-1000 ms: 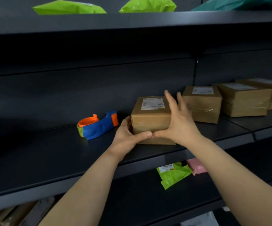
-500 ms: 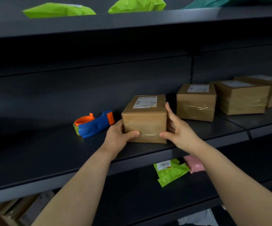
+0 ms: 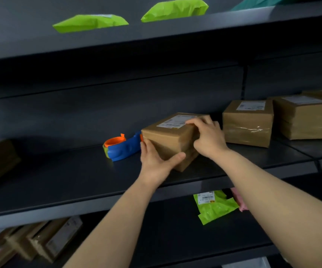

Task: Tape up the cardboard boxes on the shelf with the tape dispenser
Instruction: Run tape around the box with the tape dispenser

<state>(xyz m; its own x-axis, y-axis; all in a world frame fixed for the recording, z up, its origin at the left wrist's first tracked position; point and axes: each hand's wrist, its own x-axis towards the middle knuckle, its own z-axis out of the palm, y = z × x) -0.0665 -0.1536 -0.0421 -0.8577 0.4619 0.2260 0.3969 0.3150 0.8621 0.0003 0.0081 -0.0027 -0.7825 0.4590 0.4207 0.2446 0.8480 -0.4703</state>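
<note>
Cardboard box [image 3: 167, 140], smooth brown with a white label on top, sits corner-forward on the dark shelf [image 3: 59, 180]. Left hand [image 3: 154, 161] clasps its near corner, thumb across the front face. Right hand [image 3: 208, 138] curls its fingers over the top edge at 3 o'clock. Blue-and-orange tape dispenser [image 3: 121, 149] lies at 9 o'clock (partly behind the box). Bare shelf stretches toward 8 o'clock, and a neighbouring box [image 3: 247, 124] stands at 2 o'clock.
</note>
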